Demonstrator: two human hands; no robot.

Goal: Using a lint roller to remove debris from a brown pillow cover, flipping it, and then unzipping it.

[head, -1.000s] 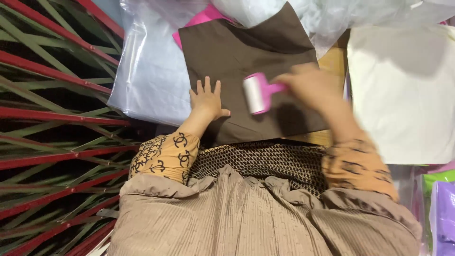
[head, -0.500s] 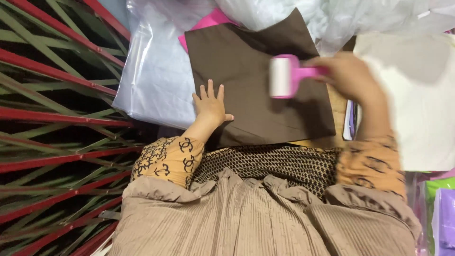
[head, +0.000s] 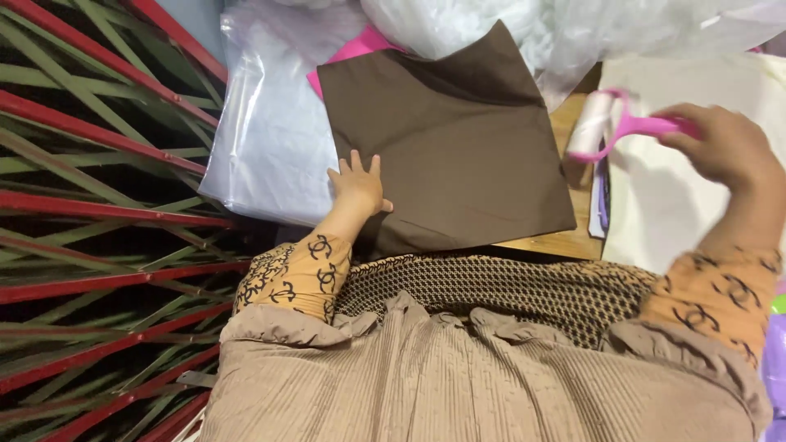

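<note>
A dark brown square of folded fabric [head: 454,155] lies on a wooden surface in front of me. My left hand [head: 358,184] rests flat on its left edge, fingers spread. My right hand [head: 720,147] grips the pink handle of a lint roller [head: 602,124], whose white roll hangs off the fabric's right side, above the wooden surface and near a cream cloth [head: 696,164].
Clear plastic bags [head: 270,139] lie to the left and behind the fabric, with a pink sheet [head: 356,51] under it. Red and green metal bars [head: 98,205] fill the left side. Purple items [head: 774,368] sit at the right edge.
My right hand has carried the lint roller from the middle of the brown fabric off to the right, past its edge. My left hand has stayed on the fabric.
</note>
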